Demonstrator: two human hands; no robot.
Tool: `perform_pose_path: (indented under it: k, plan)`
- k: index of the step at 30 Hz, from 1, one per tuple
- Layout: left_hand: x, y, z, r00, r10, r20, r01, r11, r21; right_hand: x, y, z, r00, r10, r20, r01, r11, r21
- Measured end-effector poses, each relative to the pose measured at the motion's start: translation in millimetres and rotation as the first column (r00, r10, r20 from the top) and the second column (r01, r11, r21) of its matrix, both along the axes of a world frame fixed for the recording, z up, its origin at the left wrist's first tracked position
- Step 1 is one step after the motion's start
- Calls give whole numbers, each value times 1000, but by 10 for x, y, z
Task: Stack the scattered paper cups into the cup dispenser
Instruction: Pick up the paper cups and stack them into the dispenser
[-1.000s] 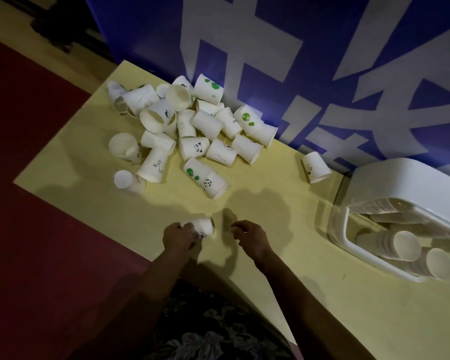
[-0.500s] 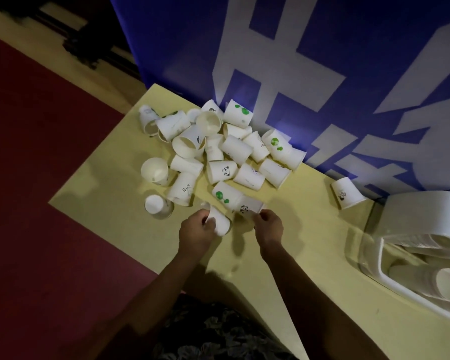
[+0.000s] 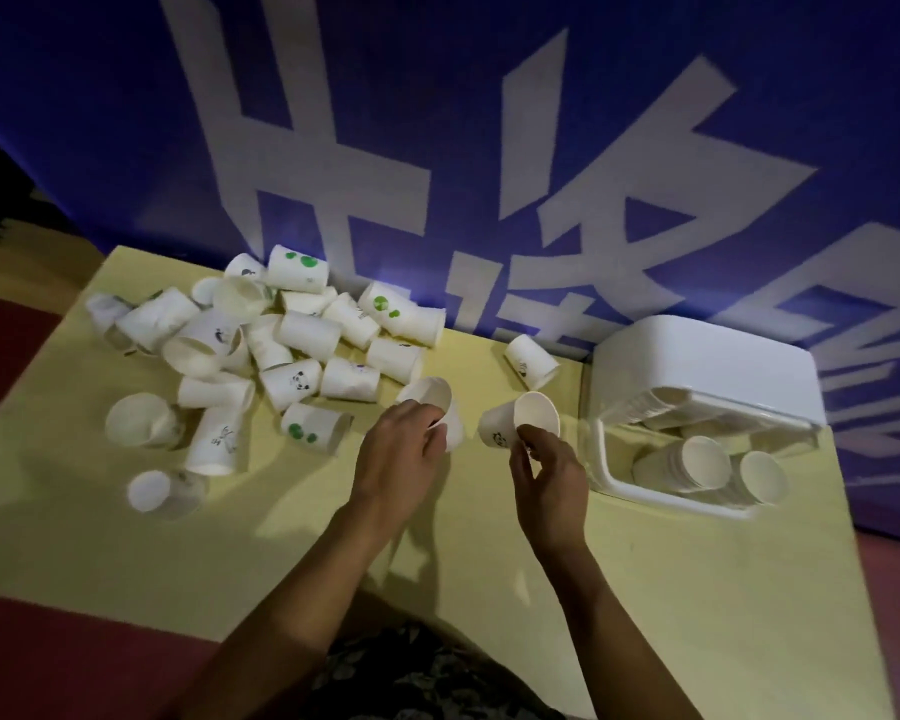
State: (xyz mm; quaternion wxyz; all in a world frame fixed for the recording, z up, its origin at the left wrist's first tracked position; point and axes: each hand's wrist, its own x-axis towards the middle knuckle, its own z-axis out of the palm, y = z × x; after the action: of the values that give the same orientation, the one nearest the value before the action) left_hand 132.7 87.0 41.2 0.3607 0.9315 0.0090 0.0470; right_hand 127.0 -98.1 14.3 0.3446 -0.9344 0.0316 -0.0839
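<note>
Now each hand holds one cup: left hand (image 3: 401, 449) grips a plain paper cup (image 3: 434, 413), right hand (image 3: 546, 472) has lifted the panda-print cup (image 3: 515, 420) from the pile; nesting follows.

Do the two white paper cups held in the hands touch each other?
Apart. The head view shows yellow table between the left hand's cup and the right hand's panda-printed cup.

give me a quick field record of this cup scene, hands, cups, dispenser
left hand: holds a plain paper cup
right hand: pinches a panda-print cup at its rim
loose pile: many cups lying scattered on the yellow table, left of the hands
lone cup: on its side near the blue banner
dispenser: white, at right, stacked cups inside
</note>
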Motion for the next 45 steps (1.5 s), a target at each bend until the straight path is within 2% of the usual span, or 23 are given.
perform_pose_path:
  k: [8,15,19,25,27,30,35,37,41,45]
  plan:
    - [121,-1165,223,983,-133,127,135,991,-5,-125,-1082,299,993,-62,103,70,994,-80]
    - [168,-2288,340,945,-278,174,285,958,-15,-212,-2169,425,948,-252,193,266,963,-50]
    - [213,-2858,318,913,-368,175,370,929,21,-241,-2711,427,933,-276,232,304,947,-99]
    - [279,-3358,138,884,-468,-17,467,879,99,-197,-3243,299,976,-215,44,219,958,-182]
    - [324,-3467,71,868,-484,-114,497,847,189,-147,-3361,215,986,-157,-50,143,965,-222]
    - [405,-3596,-24,858,-458,-230,512,784,350,-60,-3463,95,987,-77,-143,38,966,-257]
    - [510,-3733,-221,842,-423,-335,536,727,428,21,-3522,-70,977,3,-215,-67,954,-292]
    - [517,-3766,-275,851,-418,-319,520,754,400,40,-3530,-100,975,15,-221,-82,951,-299]
    - [445,-3707,-308,908,-369,-200,405,895,188,50,-3472,-61,987,7,-162,-57,950,-308]
    - [311,-3331,-332,979,-174,-104,173,985,-17,17,-3169,56,997,50,-55,-57,987,-149]
